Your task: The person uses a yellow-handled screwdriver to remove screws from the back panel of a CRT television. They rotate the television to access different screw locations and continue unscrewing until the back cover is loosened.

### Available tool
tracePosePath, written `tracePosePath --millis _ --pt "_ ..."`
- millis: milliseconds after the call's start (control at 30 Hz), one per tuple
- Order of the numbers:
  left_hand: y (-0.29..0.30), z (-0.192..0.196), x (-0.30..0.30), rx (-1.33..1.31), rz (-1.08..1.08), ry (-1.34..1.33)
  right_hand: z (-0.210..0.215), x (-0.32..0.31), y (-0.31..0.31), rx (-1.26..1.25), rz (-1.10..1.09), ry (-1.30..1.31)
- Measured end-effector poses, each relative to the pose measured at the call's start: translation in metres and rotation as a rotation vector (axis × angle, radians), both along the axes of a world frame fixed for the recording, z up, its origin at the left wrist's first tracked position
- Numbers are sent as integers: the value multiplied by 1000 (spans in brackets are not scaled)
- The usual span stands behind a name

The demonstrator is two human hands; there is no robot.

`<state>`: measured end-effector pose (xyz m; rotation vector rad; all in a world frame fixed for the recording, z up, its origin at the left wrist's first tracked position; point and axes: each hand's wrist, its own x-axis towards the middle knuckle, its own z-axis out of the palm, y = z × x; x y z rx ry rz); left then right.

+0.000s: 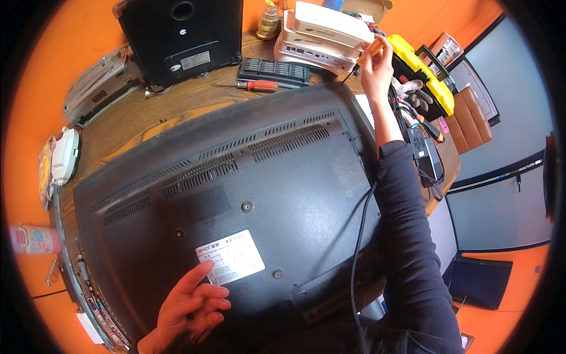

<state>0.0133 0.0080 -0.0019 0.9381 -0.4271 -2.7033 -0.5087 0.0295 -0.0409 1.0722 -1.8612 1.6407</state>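
Note:
A large black flat-screen television [265, 177] lies face down on a wooden table [153, 115], its vented back panel up. My left hand [191, 304] rests open on the near part of the back panel, just below a white label [230, 256]. My right hand [376, 68] reaches to the far right corner of the television and grips a screwdriver with an orange-yellow handle [371, 48], its tip pointing down at the corner. A black cable [359, 236] runs along my right sleeve.
Behind the television lie a red-handled screwdriver [256, 85], a black bit set [274, 71], stacked white boxes [324, 35] and a black speaker cabinet [180, 38]. A yellow-black tool case [427, 74] and a power adapter [421, 147] sit at right; a grey device [100, 85] at left.

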Motion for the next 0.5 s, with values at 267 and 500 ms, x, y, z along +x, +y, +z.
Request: tracePosePath --millis 267,500 --pt "0 0 0 85 30 63 -3 -4 -2 57 -59 78" --pt "2 -1 1 125 66 72 1 3 0 192 -227 349"
